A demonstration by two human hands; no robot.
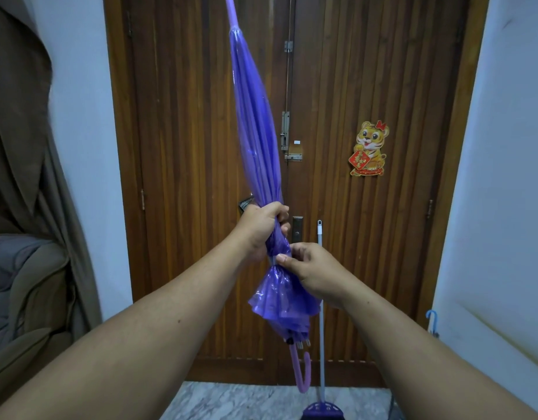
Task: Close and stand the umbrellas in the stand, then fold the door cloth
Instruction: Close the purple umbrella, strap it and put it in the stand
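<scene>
Purple plastic umbrella (255, 131) is pointing tip-up before the door (367, 71); left hand (263, 225) is clenching its gathered canopy, right hand (310, 271) fingers (284, 258) are pinching the slippery film just below. Light, probably; grasping the stiff shaft seems surest.

wooden double door (367, 237) fills centre, shut | tiger sticker (369, 148) on right leaf, right of centre | metal latches (285, 131) along middle seam | broom (321, 298) leaning upright at door, head at bottom edge | brown curtain (22, 116) far left | grey cushion (10, 262) lower left | marble floor (231, 401) bottom
</scene>
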